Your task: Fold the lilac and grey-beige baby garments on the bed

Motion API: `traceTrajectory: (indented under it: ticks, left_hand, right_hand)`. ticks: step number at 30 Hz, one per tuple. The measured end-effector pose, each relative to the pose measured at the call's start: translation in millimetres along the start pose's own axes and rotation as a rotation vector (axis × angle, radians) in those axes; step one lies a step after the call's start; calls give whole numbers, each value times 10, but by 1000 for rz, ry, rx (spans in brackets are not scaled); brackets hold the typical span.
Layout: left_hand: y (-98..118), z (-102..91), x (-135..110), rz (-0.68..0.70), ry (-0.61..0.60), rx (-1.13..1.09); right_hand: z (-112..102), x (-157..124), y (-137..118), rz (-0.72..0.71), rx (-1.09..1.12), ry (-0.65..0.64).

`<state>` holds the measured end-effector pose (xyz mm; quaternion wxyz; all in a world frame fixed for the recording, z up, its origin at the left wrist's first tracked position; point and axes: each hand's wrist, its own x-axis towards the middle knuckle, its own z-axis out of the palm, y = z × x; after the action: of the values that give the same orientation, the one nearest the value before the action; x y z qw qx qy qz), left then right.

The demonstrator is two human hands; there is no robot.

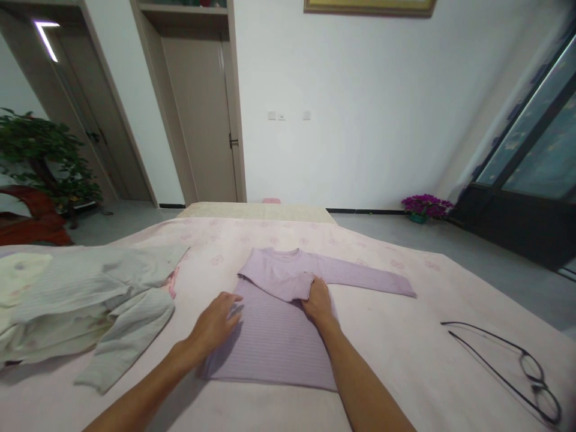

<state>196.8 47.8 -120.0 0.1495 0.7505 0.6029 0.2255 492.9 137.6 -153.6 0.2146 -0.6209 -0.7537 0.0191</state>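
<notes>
A light purple long-sleeved shirt (274, 342) lies flat in front of me, its neckline pointing away. One sleeve is folded across the chest, and the other stretches out to the right. My right hand (318, 303) pinches the cuff end of the folded sleeve near the shirt's right side. Over the shirt's left edge is my left hand (220, 318), fingers apart and holding nothing; whether it touches the fabric I cannot tell.
A pink patterned cover (387, 348) spreads under everything. Grey and pale clothes (108, 294) lie heaped on the left. Black-framed glasses (533, 378) rest at the right. Beyond stand a closed door (200, 114) and purple flowers in a pot (425, 207).
</notes>
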Motion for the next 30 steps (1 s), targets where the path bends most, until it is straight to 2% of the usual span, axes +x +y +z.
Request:
traceTrajectory:
  ticks: [4, 7, 10, 13, 15, 18, 22, 25, 30]
  left_hand:
    - [-101, -180, -332, -236, -93, 73]
    - [-23, -242, -479, -313, -154, 123]
    - [58, -236, -523, -343, -184, 159]
    - [86, -190, -523, -335, -179, 175]
    - [97, -162, -520, -329, -164, 158]
    - [161, -150, -509, -312, -135, 103]
    - [378, -148, -462, -238, -91, 54]
    - [561, -79, -403, -151, -114, 34]
    - [709, 113, -289, -57, -233, 19]
  right_hand:
    - [-58, 16, 14, 70, -68, -5]
    - [-120, -44, -16, 67, -81, -16]
    - [-173, -135, -105, 63, -41, -43]
    - [-178, -188, -188, 69, 26, -14]
    - [-158, -178, -196, 111, 168, 43]
    - [-129, -105, -135, 223, 527, 154]
    - [-161, -2, -54, 361, 961, 232]
    - [-256, 33, -58, 341, 1041, 288]
    - [-461, 40, -125, 206, 974, 360]
